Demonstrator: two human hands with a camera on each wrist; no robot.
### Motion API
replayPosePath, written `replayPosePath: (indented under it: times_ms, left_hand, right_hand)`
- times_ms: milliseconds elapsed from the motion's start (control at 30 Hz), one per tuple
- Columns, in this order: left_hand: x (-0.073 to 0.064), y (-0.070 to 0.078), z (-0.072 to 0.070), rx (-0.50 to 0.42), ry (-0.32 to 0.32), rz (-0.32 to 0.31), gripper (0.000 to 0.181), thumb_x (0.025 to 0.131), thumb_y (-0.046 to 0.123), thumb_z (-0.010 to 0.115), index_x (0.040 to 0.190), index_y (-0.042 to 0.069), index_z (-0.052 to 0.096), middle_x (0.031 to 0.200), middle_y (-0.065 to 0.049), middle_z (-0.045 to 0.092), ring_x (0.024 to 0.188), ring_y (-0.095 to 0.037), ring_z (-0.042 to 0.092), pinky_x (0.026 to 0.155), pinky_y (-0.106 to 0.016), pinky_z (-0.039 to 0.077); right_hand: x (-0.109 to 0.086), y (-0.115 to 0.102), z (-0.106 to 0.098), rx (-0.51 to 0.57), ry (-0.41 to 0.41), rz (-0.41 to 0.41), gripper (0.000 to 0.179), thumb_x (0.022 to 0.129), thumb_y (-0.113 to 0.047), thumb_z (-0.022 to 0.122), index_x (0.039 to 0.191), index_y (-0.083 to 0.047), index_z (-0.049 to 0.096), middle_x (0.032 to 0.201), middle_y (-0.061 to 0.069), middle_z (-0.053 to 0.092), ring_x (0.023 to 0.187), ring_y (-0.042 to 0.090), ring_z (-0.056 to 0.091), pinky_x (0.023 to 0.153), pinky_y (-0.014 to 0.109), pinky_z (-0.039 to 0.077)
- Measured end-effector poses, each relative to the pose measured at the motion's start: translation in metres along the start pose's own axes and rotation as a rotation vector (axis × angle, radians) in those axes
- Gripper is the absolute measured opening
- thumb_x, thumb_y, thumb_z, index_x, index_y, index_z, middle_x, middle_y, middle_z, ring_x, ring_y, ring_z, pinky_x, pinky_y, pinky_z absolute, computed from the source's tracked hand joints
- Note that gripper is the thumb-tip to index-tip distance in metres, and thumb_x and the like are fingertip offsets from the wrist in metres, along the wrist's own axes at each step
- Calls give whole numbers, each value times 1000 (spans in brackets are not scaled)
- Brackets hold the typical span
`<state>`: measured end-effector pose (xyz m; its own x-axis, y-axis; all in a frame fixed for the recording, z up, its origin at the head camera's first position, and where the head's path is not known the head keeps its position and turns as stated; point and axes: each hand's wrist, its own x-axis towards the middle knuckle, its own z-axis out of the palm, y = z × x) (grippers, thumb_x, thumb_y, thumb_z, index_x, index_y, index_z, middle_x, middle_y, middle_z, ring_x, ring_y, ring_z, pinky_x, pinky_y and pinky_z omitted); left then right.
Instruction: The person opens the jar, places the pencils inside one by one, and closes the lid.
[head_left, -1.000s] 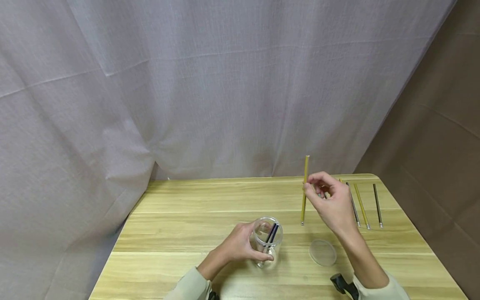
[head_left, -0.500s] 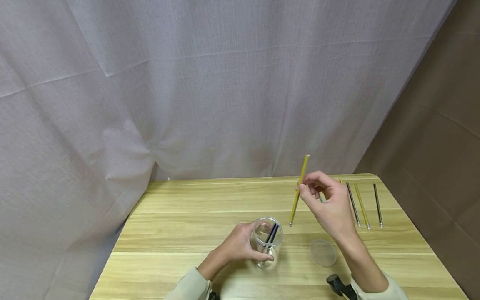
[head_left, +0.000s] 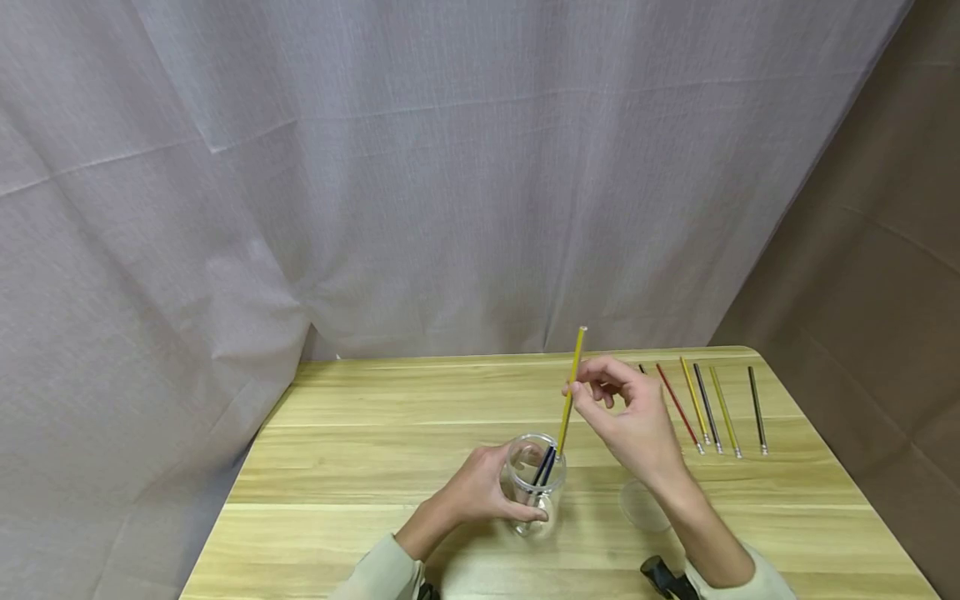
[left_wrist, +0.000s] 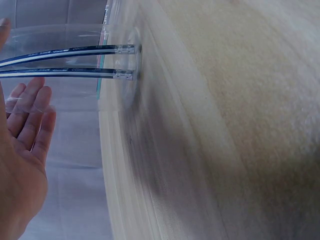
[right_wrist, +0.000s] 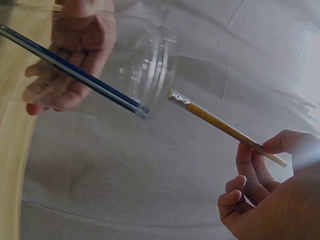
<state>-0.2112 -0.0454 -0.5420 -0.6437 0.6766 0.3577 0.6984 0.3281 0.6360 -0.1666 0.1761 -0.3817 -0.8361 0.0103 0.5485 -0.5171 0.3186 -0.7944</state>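
My left hand (head_left: 480, 487) grips a clear round jar (head_left: 553, 498) standing on the table, thumb across its near side. Two dark blue pencils (left_wrist: 75, 52) lean inside with their metal-ringed ends at the bottom. Above and right of the jar, my right hand (head_left: 628, 421) pinches a yellow pencil (right_wrist: 215, 120) between thumb and fingertips. The pencil is tilted, eraser end down. In the head view that end overlaps the far right of the jar's rim; in the right wrist view it sits just outside the mouth.
Several pencils lie at the right of the table, among them a red pencil (head_left: 678, 408), a yellow one (head_left: 694, 400) and a black one (head_left: 757, 408). A clear round disc (head_left: 637, 507) lies flat right of the jar, partly behind my right forearm. Grey curtain (head_left: 450, 208) hangs behind the table.
My right hand has moved left with the yellow pencil, bringing its eraser end to the jar's mouth. The red pencil has come into sight behind it. My left hand and the jar stay put.
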Motion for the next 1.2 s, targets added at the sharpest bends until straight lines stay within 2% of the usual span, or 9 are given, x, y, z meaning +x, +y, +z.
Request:
replayPosePath:
  times_ms: [167,467,667,900,1133,1200]
  left_hand:
    - [0,-1,0,-3,0,3,81,72,43,99,139,22,61,120,7,76,106,-2,69,97,-22,54]
    - [0,-2,1,-30,-8,-11,81,71,41,100,139,21,61,120,6,76,108,-4,69,100,-25,54]
    - [0,-1,0,-32,-1,3,81,72,41,100,139,21,60,120,6,76,108,-3,69,100,-25,54]
    - [0,-1,1,-45,-5,-8,82,71,40,100,140,22,60,120,6,76,108,-3,69,101,-26,54]
    - [0,-1,0,-34,-13,-18,82,72,40,100,141,21,60,121,6,76,110,-5,69,102,-26,53]
    - [1,0,0,-32,-14,-20,82,72,40,100,141,21,60,121,6,76,110,-5,69,102,-26,53]
  right_hand:
    - [-4,9,5,-16,-59,13,16,92,6,73,95,-9,74,87,1,78,71,12,56,64,22,45]
    - [-11,21,9,-33,-123,80,16,91,5,74,97,-11,73,85,-1,77,68,14,55,60,23,45]
    - [-14,28,12,-14,-134,107,17,91,5,74,98,-10,73,83,1,76,67,14,53,59,23,44]
    - [-17,36,15,-33,-142,142,14,94,2,73,100,-11,72,84,-2,76,65,14,53,57,24,44]
    - [-19,40,18,-57,-140,159,7,102,-11,71,97,-17,72,82,-6,75,65,14,54,60,26,45]
    - [-19,41,19,-67,-138,158,11,105,-17,69,94,-18,73,80,-7,73,65,13,55,61,26,46]
